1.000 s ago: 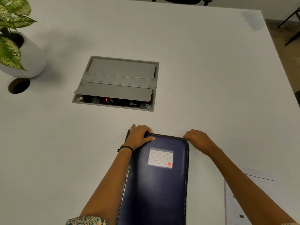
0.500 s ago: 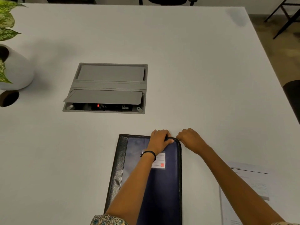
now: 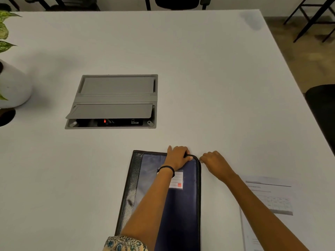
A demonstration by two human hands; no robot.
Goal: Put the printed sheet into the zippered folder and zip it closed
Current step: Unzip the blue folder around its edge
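Observation:
The dark blue zippered folder [image 3: 183,205] with a black spine lies flat and closed on the white table, near the front edge. My left hand [image 3: 178,157] presses on its far right corner, fingers curled over the edge. My right hand [image 3: 213,161] is at that same corner, fingertips pinched at the zipper on the right side. The printed sheet [image 3: 268,200] lies flat on the table to the right of the folder, partly hidden under my right forearm.
A grey recessed cable box [image 3: 114,101] with its lid partly raised sits in the table beyond the folder. A white plant pot [image 3: 12,87] stands at the far left, beside a round cable hole [image 3: 6,116]. Chairs stand past the table's far and right edges.
My left hand slid from the folder's far left corner to its far right corner, next to my right hand. The camera view shifted, showing more of the sheet.

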